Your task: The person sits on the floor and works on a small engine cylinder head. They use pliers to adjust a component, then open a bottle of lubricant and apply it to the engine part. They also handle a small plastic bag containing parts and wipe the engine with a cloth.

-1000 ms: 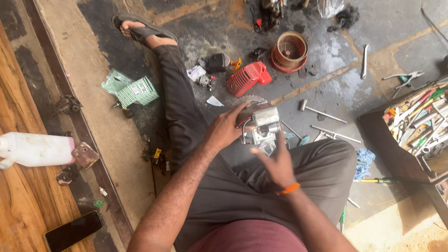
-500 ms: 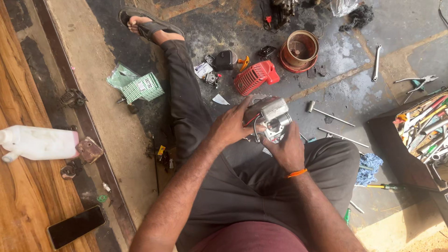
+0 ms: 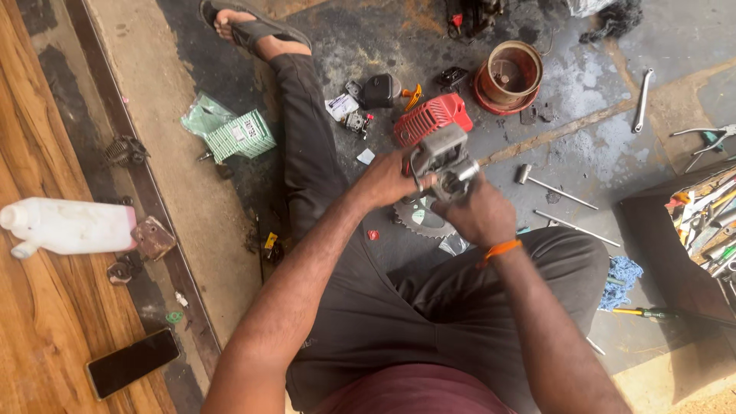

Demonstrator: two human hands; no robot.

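Note:
I sit on a stained concrete floor with my left leg stretched out. Both hands hold a grey metal engine part (image 3: 442, 157) up in front of me. My left hand (image 3: 389, 180) grips its left side, and my right hand (image 3: 477, 215), with an orange band at the wrist, grips it from below right. Under the part a toothed round blade (image 3: 418, 218) lies on the floor. A red plastic engine cover (image 3: 432, 116) lies just beyond the part.
A red-brown round drum (image 3: 508, 75) stands at the back. Loose rods (image 3: 553, 185), a spanner (image 3: 640, 101) and pliers (image 3: 709, 139) lie to the right, near an open toolbox (image 3: 709, 222). On the left are a green box (image 3: 239, 136), a white bottle (image 3: 65, 226) and a phone (image 3: 132, 362).
The engine part has been lifted and turned in my hands. My right hand moved from beside it to grip it from below. The view shifted slightly.

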